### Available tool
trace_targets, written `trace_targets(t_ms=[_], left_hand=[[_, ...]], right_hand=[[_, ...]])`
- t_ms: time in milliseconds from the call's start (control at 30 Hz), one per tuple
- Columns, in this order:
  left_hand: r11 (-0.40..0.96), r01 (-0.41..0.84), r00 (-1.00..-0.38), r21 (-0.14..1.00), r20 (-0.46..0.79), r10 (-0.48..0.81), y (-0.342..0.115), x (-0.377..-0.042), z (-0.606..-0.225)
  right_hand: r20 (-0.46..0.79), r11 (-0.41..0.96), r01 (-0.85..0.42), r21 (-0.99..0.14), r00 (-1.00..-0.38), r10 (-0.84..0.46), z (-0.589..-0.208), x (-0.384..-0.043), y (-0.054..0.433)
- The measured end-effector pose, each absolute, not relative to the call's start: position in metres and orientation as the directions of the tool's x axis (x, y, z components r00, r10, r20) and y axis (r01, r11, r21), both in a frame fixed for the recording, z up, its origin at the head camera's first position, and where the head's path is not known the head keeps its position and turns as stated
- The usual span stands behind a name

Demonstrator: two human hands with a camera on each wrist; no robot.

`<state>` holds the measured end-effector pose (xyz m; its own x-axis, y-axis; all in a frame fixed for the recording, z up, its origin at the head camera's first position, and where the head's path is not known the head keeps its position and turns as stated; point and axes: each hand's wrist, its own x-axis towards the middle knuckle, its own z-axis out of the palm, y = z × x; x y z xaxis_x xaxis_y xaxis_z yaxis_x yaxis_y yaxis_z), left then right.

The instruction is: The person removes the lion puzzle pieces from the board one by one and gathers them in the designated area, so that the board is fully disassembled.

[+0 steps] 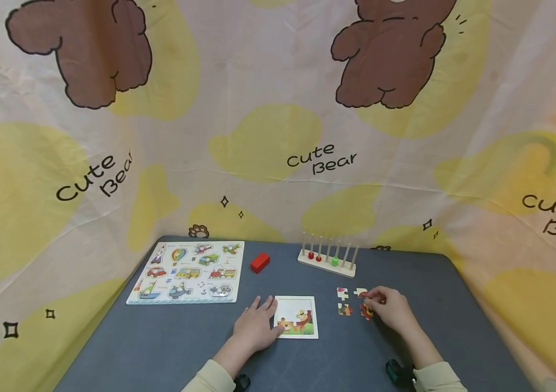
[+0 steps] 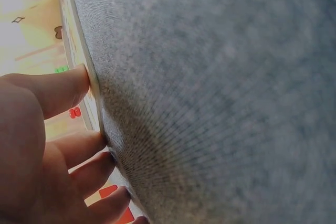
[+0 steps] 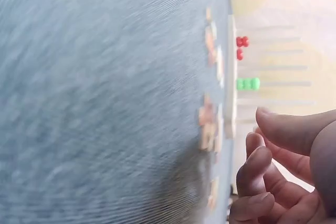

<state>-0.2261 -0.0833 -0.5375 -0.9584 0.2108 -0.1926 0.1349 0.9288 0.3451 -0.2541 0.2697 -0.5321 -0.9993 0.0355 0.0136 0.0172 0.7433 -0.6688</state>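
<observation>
White-rimmed, the puzzle board (image 1: 298,306) lies under the left hand (image 1: 255,326), whose fingers are outstretched; the left wrist view shows side-on how the thumb tip meets its edge, which the head view gives only from above. Loose puzzle pieces (image 1: 344,310) lie to its right, by the right hand (image 1: 391,308). Those fingers curl; whether they pinch a piece cannot be told. Grey tabletop (image 1: 337,362) separates board from pieces and stretches nearer the person; the peg rack (image 1: 327,264) stands beyond.

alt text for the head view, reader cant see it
A person's left hand touches a partly filled puzzle board while the right hand is at loose puzzle pieces on a dark table. Farther back are a vehicle picture board, a red block and a bead stand.
</observation>
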Motion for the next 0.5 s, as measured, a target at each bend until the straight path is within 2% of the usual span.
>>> trace_targets(t_ms=[500], left_hand=[[0.930,0.138,-0.959,0.340,-0.188,0.211,-0.082,-0.225,-0.534]], right_hand=[[0.069,0.689,-0.060,-0.723,-0.998,-0.015,-0.508,-0.247,0.230]])
